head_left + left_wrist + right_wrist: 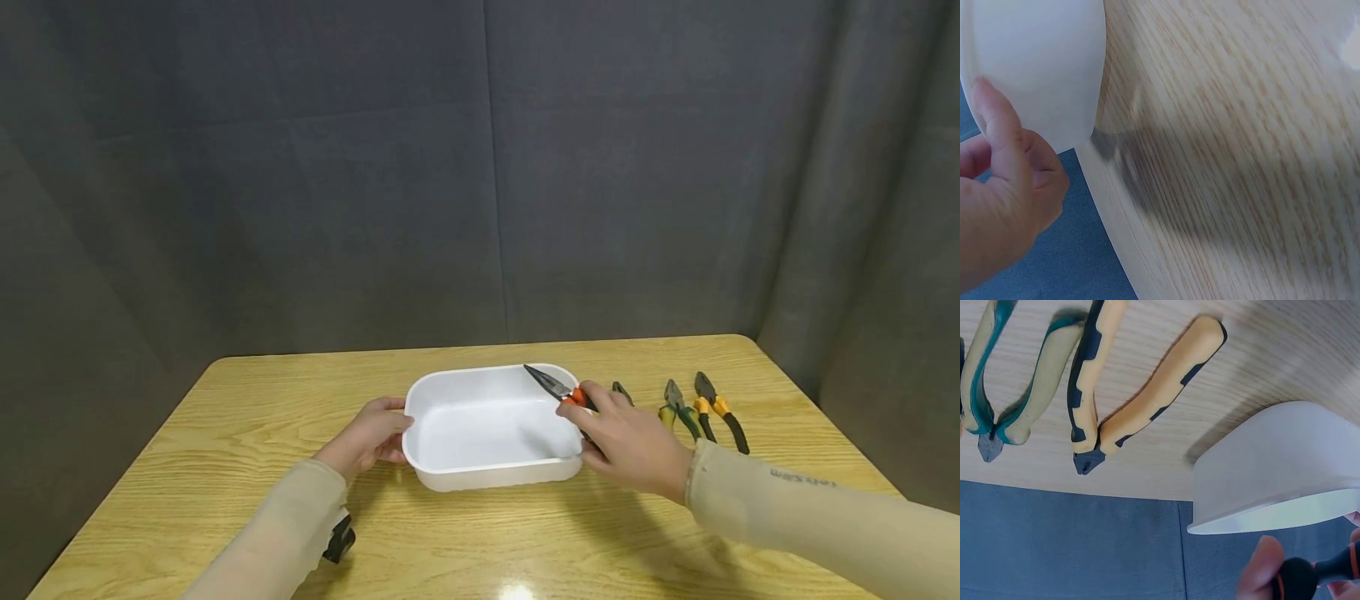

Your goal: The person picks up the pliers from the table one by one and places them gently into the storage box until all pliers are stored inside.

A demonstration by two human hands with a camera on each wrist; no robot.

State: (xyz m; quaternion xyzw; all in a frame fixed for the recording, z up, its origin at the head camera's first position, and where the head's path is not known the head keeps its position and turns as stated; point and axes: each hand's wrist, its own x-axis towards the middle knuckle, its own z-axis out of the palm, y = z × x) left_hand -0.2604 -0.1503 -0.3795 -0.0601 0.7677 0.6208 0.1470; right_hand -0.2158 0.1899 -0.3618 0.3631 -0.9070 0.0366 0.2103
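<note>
Pliers (564,389) — tapered nose (543,379), black-orange handles (579,397) — right grip (628,442) curled round them, left grip (371,433) pinching tub (480,442)

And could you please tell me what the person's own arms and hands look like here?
The left sleeve and right sleeve are long, cream-coloured and reach the wrists. Dark lettering, too small to read, runs along the right one near the cuff. A small black object shows beside the left one, perhaps worn there. The left hand and right hand wear no gloves.
</note>
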